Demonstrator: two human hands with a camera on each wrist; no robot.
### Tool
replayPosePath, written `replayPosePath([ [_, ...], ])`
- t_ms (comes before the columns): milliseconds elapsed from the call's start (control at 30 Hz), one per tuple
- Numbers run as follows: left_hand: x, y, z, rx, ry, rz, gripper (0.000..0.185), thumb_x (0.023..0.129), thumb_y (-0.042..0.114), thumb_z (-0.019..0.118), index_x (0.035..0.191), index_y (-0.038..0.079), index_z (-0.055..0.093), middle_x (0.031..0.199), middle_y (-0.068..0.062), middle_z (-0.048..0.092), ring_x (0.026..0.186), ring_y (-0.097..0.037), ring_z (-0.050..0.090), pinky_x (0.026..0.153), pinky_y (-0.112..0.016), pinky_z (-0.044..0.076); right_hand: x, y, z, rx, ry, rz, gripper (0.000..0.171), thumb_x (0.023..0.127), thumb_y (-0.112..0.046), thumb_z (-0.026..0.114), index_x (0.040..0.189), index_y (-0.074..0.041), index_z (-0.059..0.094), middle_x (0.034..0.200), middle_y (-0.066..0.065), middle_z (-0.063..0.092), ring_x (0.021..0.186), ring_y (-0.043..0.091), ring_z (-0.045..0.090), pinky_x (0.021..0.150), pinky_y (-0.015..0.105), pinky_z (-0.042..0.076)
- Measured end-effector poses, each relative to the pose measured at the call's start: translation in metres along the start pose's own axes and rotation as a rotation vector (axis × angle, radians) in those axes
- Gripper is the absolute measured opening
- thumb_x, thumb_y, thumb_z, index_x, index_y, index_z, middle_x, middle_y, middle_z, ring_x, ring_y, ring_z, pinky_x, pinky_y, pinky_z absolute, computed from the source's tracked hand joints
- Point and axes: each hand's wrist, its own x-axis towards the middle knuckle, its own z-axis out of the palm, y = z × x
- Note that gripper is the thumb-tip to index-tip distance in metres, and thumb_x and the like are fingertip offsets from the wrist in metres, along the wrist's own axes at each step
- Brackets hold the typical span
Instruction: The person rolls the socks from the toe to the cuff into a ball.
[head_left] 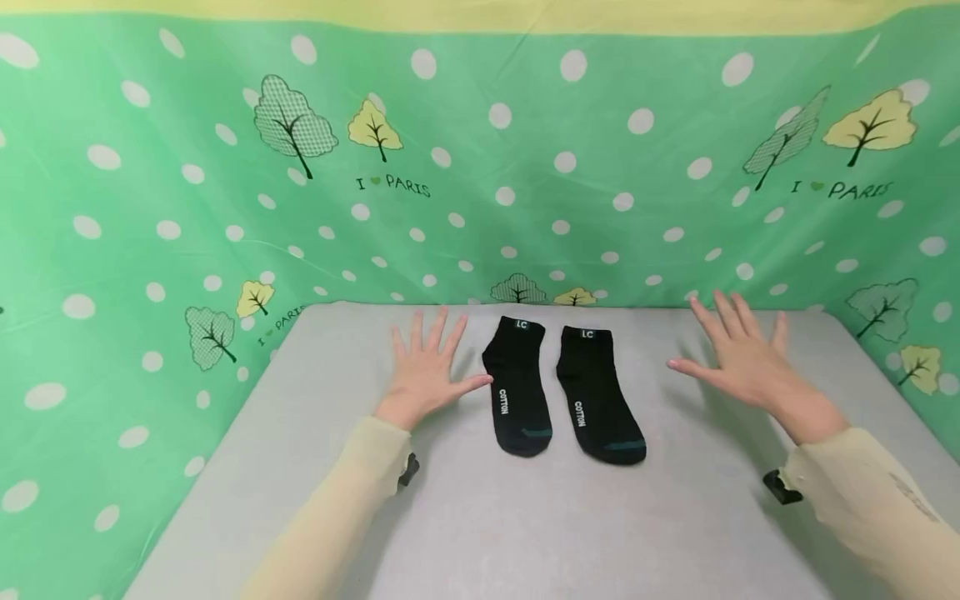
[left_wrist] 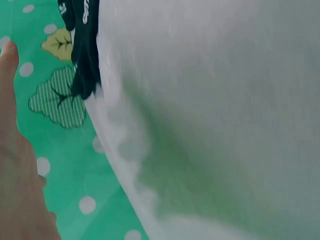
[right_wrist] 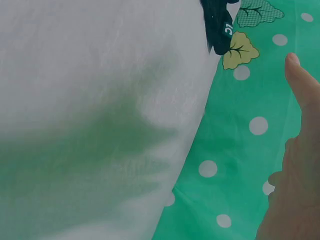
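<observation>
Two black ankle socks lie side by side on the grey table, cuffs toward the back and toes toward the front. The left sock and the right sock each carry an LC label at the cuff, COTTON lettering and a teal stripe near the toe. My left hand is spread flat-fingered to the left of the socks, its thumb tip overlapping the left sock's edge in the head view. Over the table's right side, my right hand has its fingers spread, apart from the right sock. Neither hand holds anything.
A green cloth with white dots and printed trees hangs behind and beside the grey table. Both sleeves are pale, with a small black device at the right wrist and another black device at the left.
</observation>
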Motion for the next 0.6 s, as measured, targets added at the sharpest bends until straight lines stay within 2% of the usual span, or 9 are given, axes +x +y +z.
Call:
replayPosePath([
  [267,-0.001,0.029,0.004,-0.02,-0.037,0.048,0.107,0.079,0.089,0.041,0.161,0.033,0.001,0.17,-0.004,0.002,0.155,-0.042,0.003,0.119,-0.07,0.007,0.014,-0.008,0.001,-0.002,-0.049,-0.004,0.107,0.088,-0.074,0.051,0.161,-0.018,-0.003,0.166,0.023,-0.004,0.153,0.045,-0.007,0.106,0.081,-0.012],
  [600,-0.01,0.075,0.007,-0.143,-0.058,0.149,0.109,0.079,0.087,0.046,0.161,0.031,0.001,0.17,-0.002,0.002,0.156,-0.037,0.003,0.124,-0.058,0.011,0.028,-0.02,0.01,0.02,-0.075,-0.033,0.107,0.087,-0.074,0.052,0.161,-0.014,0.003,0.165,0.026,0.004,0.152,0.048,0.002,0.108,0.081,-0.007],
])
